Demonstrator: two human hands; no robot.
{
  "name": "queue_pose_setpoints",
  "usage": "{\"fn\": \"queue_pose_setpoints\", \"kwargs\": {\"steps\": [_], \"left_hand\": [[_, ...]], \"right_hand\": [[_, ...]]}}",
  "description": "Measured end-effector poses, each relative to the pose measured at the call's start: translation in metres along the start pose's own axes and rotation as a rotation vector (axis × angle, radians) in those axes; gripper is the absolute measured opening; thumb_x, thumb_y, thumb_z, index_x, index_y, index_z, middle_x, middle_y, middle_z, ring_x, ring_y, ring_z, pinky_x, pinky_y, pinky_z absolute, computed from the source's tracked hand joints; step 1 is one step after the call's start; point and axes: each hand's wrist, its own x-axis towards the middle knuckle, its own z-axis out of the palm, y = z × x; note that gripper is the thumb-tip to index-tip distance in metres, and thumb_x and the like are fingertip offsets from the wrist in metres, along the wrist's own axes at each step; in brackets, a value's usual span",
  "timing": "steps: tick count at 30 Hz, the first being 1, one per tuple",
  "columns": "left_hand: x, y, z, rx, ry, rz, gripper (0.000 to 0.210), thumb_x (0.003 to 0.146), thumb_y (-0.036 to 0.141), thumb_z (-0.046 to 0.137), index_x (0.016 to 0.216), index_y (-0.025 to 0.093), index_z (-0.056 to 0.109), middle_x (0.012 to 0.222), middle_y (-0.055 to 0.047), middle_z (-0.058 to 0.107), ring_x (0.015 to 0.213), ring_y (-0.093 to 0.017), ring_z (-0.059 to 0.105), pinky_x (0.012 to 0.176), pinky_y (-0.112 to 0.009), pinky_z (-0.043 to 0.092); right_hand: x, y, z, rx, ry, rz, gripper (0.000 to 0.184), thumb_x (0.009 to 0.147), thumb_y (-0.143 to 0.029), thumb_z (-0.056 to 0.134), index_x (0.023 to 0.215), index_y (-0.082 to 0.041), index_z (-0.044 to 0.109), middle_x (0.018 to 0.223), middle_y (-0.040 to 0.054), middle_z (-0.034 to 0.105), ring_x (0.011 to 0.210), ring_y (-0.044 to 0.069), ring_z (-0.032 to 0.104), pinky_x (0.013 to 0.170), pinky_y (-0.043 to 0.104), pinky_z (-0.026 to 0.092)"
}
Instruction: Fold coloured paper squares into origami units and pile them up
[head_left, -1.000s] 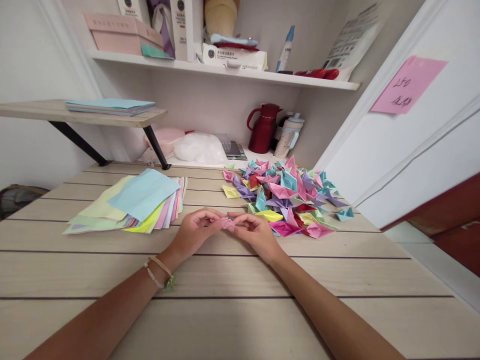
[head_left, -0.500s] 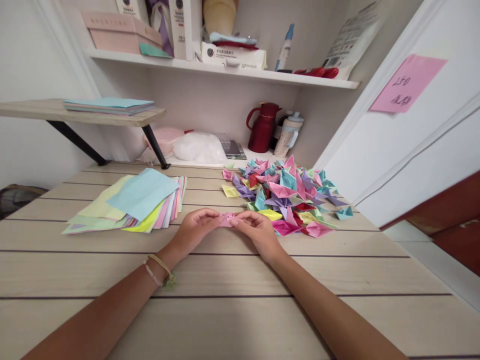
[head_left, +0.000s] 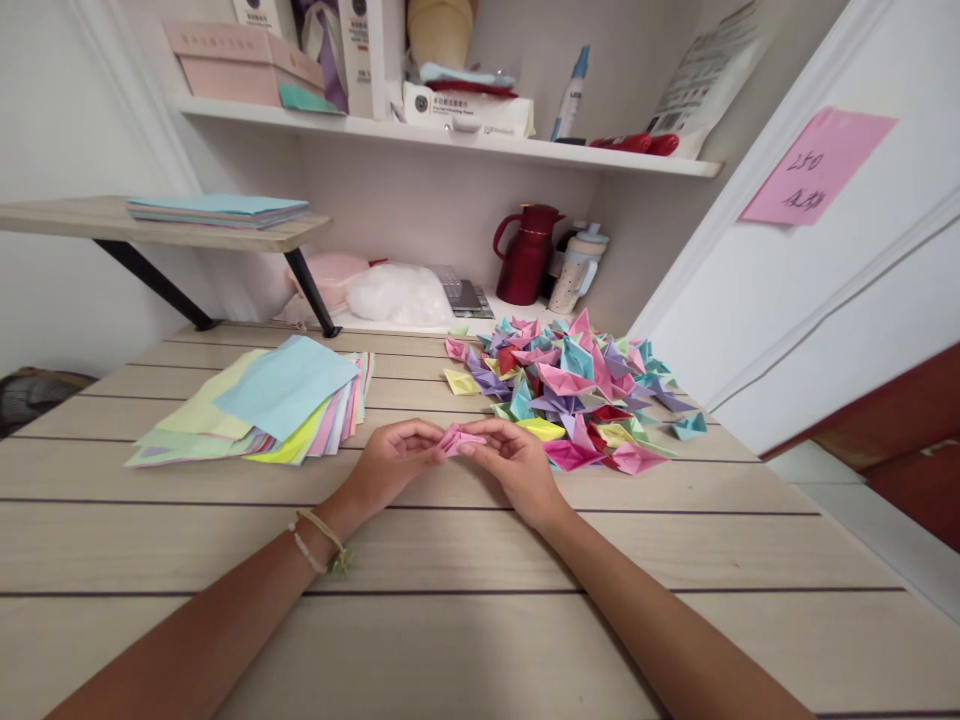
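Note:
A small folded pink paper boat is held between my two hands, just above the slatted table. My left hand pinches its left end between thumb and fingers. At the other end, my right hand grips it the same way, thumb on the near side. Right behind my right hand lies a heap of folded paper boats in pink, blue, purple, yellow and red. Loose paper sheets, fanned out with a light blue one on top, lie beyond my left hand.
A small raised shelf on black legs stands at the back left, bearing a paper stack. Behind the table are a white plastic bag, a dark red jug and a speckled bottle. A pink note hangs at right.
Between my fingers the pink paper has opened and tilted, so more of its folded shape shows. My left fingertips have shifted slightly; the heap and sheets are unchanged.

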Motion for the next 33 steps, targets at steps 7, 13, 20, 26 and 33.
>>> {"fn": "queue_pose_setpoints", "kwargs": {"steps": [7, 13, 20, 26, 33], "left_hand": [[-0.0027, -0.0009, 0.0015, -0.044, 0.026, 0.050, 0.037, 0.052, 0.013, 0.080, 0.087, 0.016, 0.069, 0.103, -0.008, 0.066, 0.095, -0.022, 0.062, 0.084, -0.034, 0.052], [-0.0015, 0.0024, 0.0007, 0.051, 0.087, -0.032, 0.017, 0.070, 0.027, 0.067, 0.082, 0.016, 0.069, 0.089, -0.006, 0.071, 0.084, -0.020, 0.066, 0.078, -0.032, 0.053], [0.0004, -0.0040, -0.0010, 0.024, 0.141, -0.050, 0.029, 0.062, 0.021, 0.074, 0.086, 0.015, 0.060, 0.078, -0.003, 0.068, 0.075, -0.015, 0.065, 0.072, -0.028, 0.053], [0.0011, -0.0012, -0.0003, 0.021, 0.046, -0.090, 0.026, 0.069, 0.024, 0.069, 0.091, 0.014, 0.060, 0.088, -0.007, 0.068, 0.080, -0.015, 0.064, 0.074, -0.027, 0.051], [-0.0020, -0.0004, -0.0010, -0.011, -0.052, -0.151, 0.019, 0.075, 0.031, 0.062, 0.085, 0.019, 0.051, 0.067, 0.000, 0.067, 0.056, -0.013, 0.064, 0.055, -0.025, 0.050]], "right_hand": [[-0.0007, -0.0029, -0.0023, 0.004, 0.017, 0.001, 0.026, 0.064, -0.033, 0.074, 0.088, -0.023, 0.068, 0.093, 0.0029, 0.069, 0.083, 0.019, 0.063, 0.074, 0.031, 0.050], [0.0008, 0.0025, -0.0028, -0.080, 0.060, 0.038, 0.022, 0.068, -0.034, 0.070, 0.086, -0.021, 0.070, 0.086, 0.0041, 0.070, 0.078, 0.018, 0.063, 0.071, 0.031, 0.050], [0.0010, 0.0009, -0.0009, 0.049, 0.065, 0.110, 0.045, 0.062, -0.031, 0.075, 0.104, -0.023, 0.061, 0.089, 0.0032, 0.069, 0.080, 0.017, 0.064, 0.074, 0.031, 0.052], [0.0005, 0.0033, -0.0033, 0.033, -0.012, 0.193, 0.028, 0.068, -0.037, 0.070, 0.091, -0.020, 0.069, 0.069, 0.0005, 0.069, 0.065, 0.016, 0.065, 0.067, 0.031, 0.055], [-0.0003, 0.0065, -0.0043, 0.054, 0.027, 0.222, 0.025, 0.067, -0.035, 0.072, 0.085, -0.019, 0.068, 0.064, -0.0007, 0.068, 0.057, 0.013, 0.065, 0.061, 0.027, 0.057]]}}
